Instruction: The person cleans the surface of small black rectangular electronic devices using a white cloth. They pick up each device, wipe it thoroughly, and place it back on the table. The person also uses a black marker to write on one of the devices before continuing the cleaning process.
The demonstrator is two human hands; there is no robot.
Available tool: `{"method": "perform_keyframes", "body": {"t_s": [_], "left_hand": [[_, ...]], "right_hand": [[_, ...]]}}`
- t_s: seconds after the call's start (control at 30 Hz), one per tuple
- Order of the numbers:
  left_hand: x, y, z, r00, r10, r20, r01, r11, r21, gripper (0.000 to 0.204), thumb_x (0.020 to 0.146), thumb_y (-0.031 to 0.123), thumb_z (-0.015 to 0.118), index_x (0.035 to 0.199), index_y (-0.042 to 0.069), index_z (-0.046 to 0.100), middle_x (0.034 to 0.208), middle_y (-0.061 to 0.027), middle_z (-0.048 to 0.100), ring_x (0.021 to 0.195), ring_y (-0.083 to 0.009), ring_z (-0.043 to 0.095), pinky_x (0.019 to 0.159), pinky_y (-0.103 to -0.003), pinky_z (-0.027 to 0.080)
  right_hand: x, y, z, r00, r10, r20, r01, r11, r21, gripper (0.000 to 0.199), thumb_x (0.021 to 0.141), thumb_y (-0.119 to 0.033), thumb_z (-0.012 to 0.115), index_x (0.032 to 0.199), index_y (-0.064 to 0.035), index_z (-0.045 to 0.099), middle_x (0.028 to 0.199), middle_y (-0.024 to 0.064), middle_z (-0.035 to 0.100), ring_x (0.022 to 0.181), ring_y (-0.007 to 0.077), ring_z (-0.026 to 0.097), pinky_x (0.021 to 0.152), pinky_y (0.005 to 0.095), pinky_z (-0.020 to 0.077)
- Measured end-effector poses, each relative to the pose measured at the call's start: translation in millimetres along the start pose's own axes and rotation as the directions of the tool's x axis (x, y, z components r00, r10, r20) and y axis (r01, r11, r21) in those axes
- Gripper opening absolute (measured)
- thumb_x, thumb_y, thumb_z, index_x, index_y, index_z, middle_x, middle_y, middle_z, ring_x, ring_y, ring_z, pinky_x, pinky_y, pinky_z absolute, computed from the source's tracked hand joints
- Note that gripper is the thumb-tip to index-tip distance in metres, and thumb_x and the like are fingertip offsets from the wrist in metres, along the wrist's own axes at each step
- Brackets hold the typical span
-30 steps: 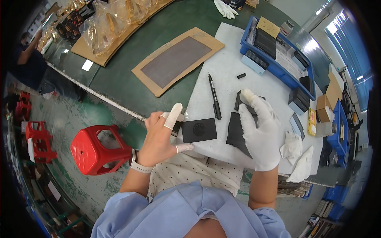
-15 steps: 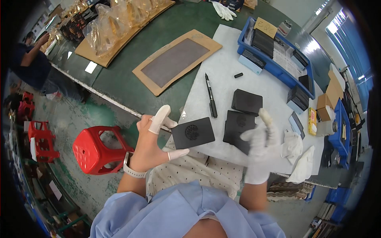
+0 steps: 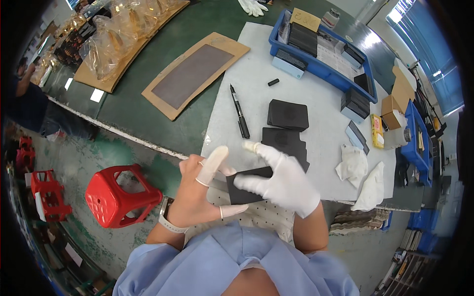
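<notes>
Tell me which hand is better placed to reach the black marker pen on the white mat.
Left, probably. The left hand sits on the pen's side, just below the black marker pen, with a bare stretch of mat between. The white-gloved right hand lies across the flat black rectangular pad and would have to cross over.

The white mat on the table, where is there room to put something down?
On the white mat, bare patches lie above the black pen, toward the blue bin, and right of the black pad, before the white cloths. It is crowded near the stacked black pads and both hands.
</notes>
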State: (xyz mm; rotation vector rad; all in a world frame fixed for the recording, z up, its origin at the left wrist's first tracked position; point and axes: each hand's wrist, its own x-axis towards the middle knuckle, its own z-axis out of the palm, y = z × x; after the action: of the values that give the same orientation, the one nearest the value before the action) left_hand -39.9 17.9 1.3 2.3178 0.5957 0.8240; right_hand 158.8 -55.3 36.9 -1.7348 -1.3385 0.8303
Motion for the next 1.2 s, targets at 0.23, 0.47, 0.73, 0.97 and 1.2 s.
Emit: {"method": "perform_keyframes", "body": {"t_s": [0.23,0.47,0.73,0.97,1.2], "left_hand": [[-7,-3,1,1.000,0.000,-0.021,0.000,1.000,-0.027,0.107,0.053,0.032,0.092,0.142,0.002,0.040,0.100,0.0007,0.063,0.091,-0.0197,0.049,0.082,-0.037,0.029],[-4,-5,-1,1.000,-0.020,-0.007,0.020,0.998,-0.059,0.107,0.053,0.031,0.092,0.142,0.003,0.041,0.099,0.0013,0.063,0.092,-0.0191,0.050,0.083,-0.037,0.029],[-2,-6,-4,0.995,-0.049,-0.086,0.050,0.999,0.005,0.104,0.052,0.027,0.092,0.141,0.004,0.042,0.099,0.0006,0.065,0.089,-0.0174,0.052,0.082,-0.035,0.028],[-1,-10,-8,0.992,-0.028,-0.119,0.031,0.999,0.023,0.103,0.053,0.027,0.092,0.141,0.004,0.043,0.100,0.0006,0.064,0.091,-0.0181,0.051,0.084,-0.035,0.028],[2,-10,0,0.998,0.042,-0.049,-0.046,0.996,-0.081,0.106,0.054,0.032,0.093,0.142,0.003,0.041,0.107,-0.0007,0.064,0.096,-0.0199,0.050,0.086,-0.037,0.029]], "right_hand": [[6,9,-18,0.886,0.320,-0.336,-0.174,0.901,0.399,0.024,0.096,-0.015,0.060,0.117,-0.0022,0.059,0.077,-0.0017,0.057,0.060,0.0054,0.050,0.052,0.0206,0.0415],[0,20,1,0.953,0.228,-0.199,-0.152,0.929,0.336,0.032,0.092,-0.014,0.066,0.120,-0.0016,0.060,0.080,0.0011,0.063,0.063,0.0089,0.056,0.061,0.0247,0.0479],[-24,24,8,0.988,0.129,-0.082,-0.083,0.906,0.416,0.099,0.068,-0.021,0.088,0.147,-0.0014,0.033,0.083,0.0050,0.065,0.066,0.0051,0.055,0.062,0.0213,0.0464],[-24,25,-3,0.911,0.288,-0.296,-0.103,0.852,0.514,0.057,0.089,-0.006,0.067,0.141,-0.0029,0.044,0.086,0.0050,0.064,0.076,0.0085,0.059,0.068,0.0233,0.0492],[-6,15,-5,0.994,0.012,0.109,-0.049,0.937,0.345,0.048,0.092,-0.012,0.063,0.138,-0.0027,0.049,0.092,0.0065,0.067,0.078,0.0042,0.056,0.070,0.0201,0.0459]]}}
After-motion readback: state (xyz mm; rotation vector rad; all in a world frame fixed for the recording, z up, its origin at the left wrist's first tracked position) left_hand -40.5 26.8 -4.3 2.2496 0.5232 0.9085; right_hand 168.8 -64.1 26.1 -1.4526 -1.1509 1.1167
